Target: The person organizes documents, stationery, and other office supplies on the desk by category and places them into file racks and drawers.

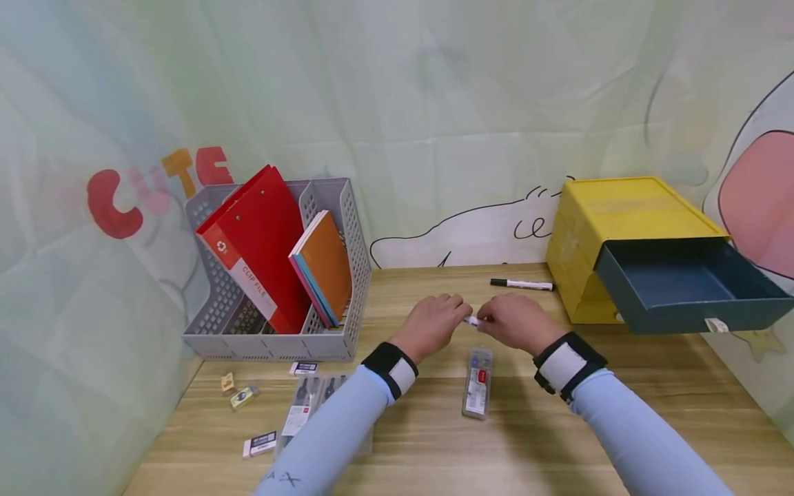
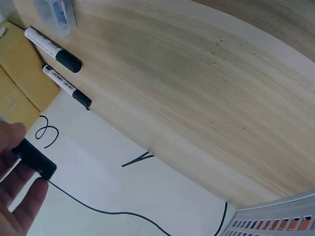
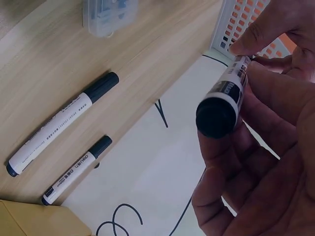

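In the head view, my left hand [image 1: 432,325] and right hand [image 1: 520,322] meet over the table around a marker [image 1: 473,321]. My right hand grips its white barrel [image 3: 230,88], the black end facing the right wrist camera. My left thumb and fingers pinch the black cap [image 2: 37,160] at the other end; whether cap and barrel touch is hidden. Two more white markers with black caps lie on the table, a thicker one [image 3: 54,128] and a thinner one [image 3: 76,172]. Below the hands sits a clear plastic case [image 1: 477,384] with a label.
At left stands a grey file rack [image 1: 267,348] with a red clip file [image 1: 267,241] and notebooks [image 1: 329,269]. Erasers [image 1: 244,397] and clear packs [image 1: 300,406] lie before it. A yellow drawer box [image 1: 639,207] at right has its dark drawer [image 1: 695,310] pulled out.
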`<action>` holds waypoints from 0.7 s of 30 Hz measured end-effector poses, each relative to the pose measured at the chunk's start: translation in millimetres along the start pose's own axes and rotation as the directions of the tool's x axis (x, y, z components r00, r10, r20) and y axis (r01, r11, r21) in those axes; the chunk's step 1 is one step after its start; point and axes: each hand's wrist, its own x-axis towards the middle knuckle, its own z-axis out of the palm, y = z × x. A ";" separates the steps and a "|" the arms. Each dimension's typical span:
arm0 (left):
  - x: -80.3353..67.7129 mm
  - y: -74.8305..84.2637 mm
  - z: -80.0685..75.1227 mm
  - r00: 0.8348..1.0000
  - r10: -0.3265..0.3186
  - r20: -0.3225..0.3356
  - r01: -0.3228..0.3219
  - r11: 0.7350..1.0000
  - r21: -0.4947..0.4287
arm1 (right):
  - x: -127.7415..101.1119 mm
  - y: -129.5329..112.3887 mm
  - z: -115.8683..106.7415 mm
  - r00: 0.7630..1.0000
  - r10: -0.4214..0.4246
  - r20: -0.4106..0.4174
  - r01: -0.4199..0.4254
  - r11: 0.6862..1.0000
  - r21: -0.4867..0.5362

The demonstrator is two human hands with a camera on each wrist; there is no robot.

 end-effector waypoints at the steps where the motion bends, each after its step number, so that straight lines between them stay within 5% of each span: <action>1: 0.1 0.2 0.3 1.000 0.002 -0.006 -0.002 1.000 0.001 | 0.2 0.4 0.6 1.000 0.000 0.002 0.000 1.000 0.002; 7: 1.4 0.4 1.9 1.000 0.008 -0.019 -0.008 1.000 -0.007 | -1.8 1.4 -0.7 0.999 0.025 0.035 -0.025 1.000 -0.005; 11: 0.1 -4.8 7.7 0.995 -0.087 0.047 0.088 0.996 -0.027 | -9.1 1.4 -14.7 0.992 0.109 0.064 -0.105 0.993 -0.053; 16: -8.4 -20.7 21.2 0.943 -0.286 0.173 0.293 0.956 -0.021 | -24.7 6.3 -50.6 0.981 0.192 -0.017 -0.193 0.977 -0.089; 21: -21.0 -37.0 34.2 0.893 -0.381 0.241 0.401 0.915 -0.038 | -44.2 18.3 -93.4 0.947 0.299 -0.116 -0.308 0.949 -0.066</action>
